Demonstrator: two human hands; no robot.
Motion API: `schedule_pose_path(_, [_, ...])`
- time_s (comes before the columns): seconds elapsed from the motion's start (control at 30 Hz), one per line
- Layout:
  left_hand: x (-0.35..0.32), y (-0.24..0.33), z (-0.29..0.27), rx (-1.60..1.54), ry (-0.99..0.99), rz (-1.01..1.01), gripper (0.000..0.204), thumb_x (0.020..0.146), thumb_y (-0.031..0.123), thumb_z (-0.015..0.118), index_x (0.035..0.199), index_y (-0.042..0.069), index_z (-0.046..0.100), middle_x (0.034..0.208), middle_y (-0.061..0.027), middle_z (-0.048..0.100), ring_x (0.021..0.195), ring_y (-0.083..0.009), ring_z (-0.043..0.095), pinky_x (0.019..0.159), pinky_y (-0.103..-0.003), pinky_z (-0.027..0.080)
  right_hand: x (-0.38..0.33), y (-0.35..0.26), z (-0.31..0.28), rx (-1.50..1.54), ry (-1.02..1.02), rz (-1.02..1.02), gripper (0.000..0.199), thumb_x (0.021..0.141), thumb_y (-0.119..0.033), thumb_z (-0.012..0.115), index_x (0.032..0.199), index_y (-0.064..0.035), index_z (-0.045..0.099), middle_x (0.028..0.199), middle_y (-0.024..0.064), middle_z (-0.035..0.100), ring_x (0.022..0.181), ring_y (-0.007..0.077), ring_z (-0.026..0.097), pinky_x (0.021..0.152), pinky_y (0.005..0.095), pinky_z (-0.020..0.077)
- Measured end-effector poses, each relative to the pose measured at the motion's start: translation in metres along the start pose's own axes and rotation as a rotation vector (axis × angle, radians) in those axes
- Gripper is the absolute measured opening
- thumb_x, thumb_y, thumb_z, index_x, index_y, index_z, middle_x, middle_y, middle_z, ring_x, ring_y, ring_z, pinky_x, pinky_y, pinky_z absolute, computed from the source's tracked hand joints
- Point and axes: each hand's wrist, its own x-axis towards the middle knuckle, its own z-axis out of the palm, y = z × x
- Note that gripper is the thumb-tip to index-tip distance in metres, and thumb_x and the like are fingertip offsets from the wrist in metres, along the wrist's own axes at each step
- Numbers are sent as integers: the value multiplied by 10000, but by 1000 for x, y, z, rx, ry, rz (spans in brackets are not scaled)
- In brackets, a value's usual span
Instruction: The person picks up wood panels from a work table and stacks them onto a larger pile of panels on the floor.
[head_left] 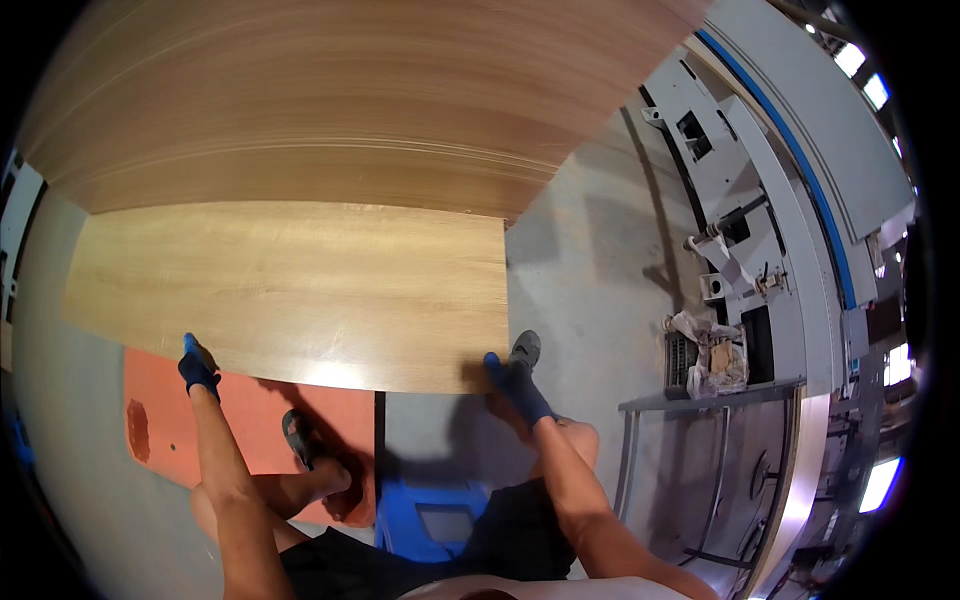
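A grey workshop floor (590, 270) spreads around the board. A tall brown panel (350, 100) rises beyond the board's far edge; whether the two touch, I cannot tell. A pale machine (740, 170) runs well to the right of the board. The board (290, 290) itself, light wood and broad, stretches in front of the person, its near edge toward the body. An orange mat (180, 425) lies below its left half, and a blue stool (402, 520) stands on the near side of it.

The left hand (198, 372), gloved, pinches the board's near edge, thumb on top, fingers out of sight. The right hand (520, 388) appears to pinch the near right corner likewise.

A sandal (526, 348) shows just beside that corner: should the right grip slip on the smooth face, the board could drop onto the foot. Uneven lifting could twist it, scraping its far edge against the panel.
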Motion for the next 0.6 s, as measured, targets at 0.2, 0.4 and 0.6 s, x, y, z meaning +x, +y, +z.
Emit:
schedule_pose_path(0.2, [24,2,-9,49,-128,-56,753,749,686,253,1278,155,321,1332,-47,338,1193,-327,301,939,-539,190,-9,-41,-3,-178,55,-101,600,816,-521,418,885,58,558,739,263,579,733,387,573,655,426,448])
schedule_pose_path(0.4, [-2,-43,16,16,-255,107,770,717,714,321,1268,177,344,1283,-81,364,1122,-328,365,849,-520,298,2,-18,21,-248,128,5,629,816,-518,406,1046,58,509,819,270,580,809,390,570,701,423,452])
schedule_pose_path(0.6, [-123,-108,60,238,-434,119,698,734,657,404,1119,78,460,1010,-102,533,820,-273,525,657,-431,426,24,14,58,-150,283,-219,525,842,-449,400,1002,33,529,812,227,592,747,340,587,653,394,463])
